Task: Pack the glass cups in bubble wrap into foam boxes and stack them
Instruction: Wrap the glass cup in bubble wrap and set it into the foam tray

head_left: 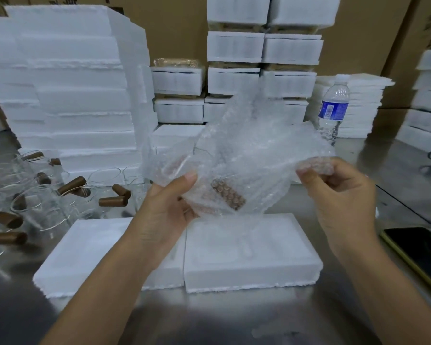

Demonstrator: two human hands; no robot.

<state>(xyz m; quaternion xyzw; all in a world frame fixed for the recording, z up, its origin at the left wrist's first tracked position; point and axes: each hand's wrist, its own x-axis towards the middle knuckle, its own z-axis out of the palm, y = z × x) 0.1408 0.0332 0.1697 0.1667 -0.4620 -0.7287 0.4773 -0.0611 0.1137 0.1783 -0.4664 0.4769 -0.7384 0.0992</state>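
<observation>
Above the near edge of the steel table (pixel 209 319), the left hand (pixel 167 202) grips the lower part of a bubble wrap sheet (pixel 246 150), with the thumb pressed on top and the fingers curled beneath. Inside the wrap at this hand lies a glass cup (pixel 228 195), of which only the brown handle shows clearly through the bubbles. The right hand (pixel 339 195) pinches the sheet's right edge between thumb and curled fingers, raised and apart from the left hand. Directly below the hands, two open foam boxes (pixel 249 255) lie side by side on the table, touching along one long edge; what their recesses hold cannot be told. To the left, unwrapped cups (pixel 35 205) with brown handles stand and lie in a loose group. Behind them rises a tall stack of foam blocks (pixel 67 83). At centre rear, closed foam boxes (pixel 234 80) stand stacked in columns. A water bottle (pixel 334 108) stands upright at right rear, and a dark phone (pixel 418 250) lies flat at the table's right edge.
</observation>
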